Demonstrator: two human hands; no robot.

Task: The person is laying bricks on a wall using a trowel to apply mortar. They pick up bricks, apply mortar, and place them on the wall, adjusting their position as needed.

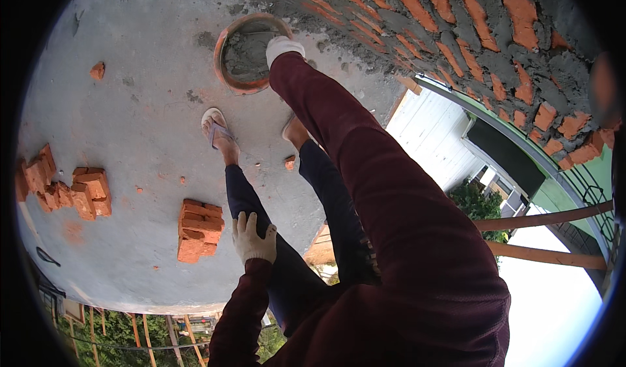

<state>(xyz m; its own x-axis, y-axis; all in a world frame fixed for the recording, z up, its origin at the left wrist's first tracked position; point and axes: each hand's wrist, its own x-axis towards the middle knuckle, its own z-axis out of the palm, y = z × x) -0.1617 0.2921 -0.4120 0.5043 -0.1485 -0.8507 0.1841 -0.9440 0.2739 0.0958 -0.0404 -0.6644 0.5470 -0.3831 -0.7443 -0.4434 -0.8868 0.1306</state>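
step: scooping mortar | right hand (pixel 284 47) gloved, reaching into round orange mortar pan (pixel 225 73), grip can't tell | left hand (pixel 253 238) open on knee | next: likely lift mortar toward brick wall (pixel 469 34) beside pan

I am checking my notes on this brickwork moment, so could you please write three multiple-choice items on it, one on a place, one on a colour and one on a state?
1. Where does the left hand rest?
A. On the person's own left thigh
B. On the stack of bricks
C. Inside the pan

2. What colour is the rim of the round mortar pan?
A. Blue
B. Orange
C. White

3. What is the state of the right hand?
A. Bare and raised to the wall
B. Gloved and gripping a brick
C. Gloved and reaching down at the pan's edge

Answers:
1 A, the gloved fingers lie spread on the dark trouser leg.
2 B, the rim shows orange around the grey mortar.
3 C, the white glove sits at the pan's right rim.
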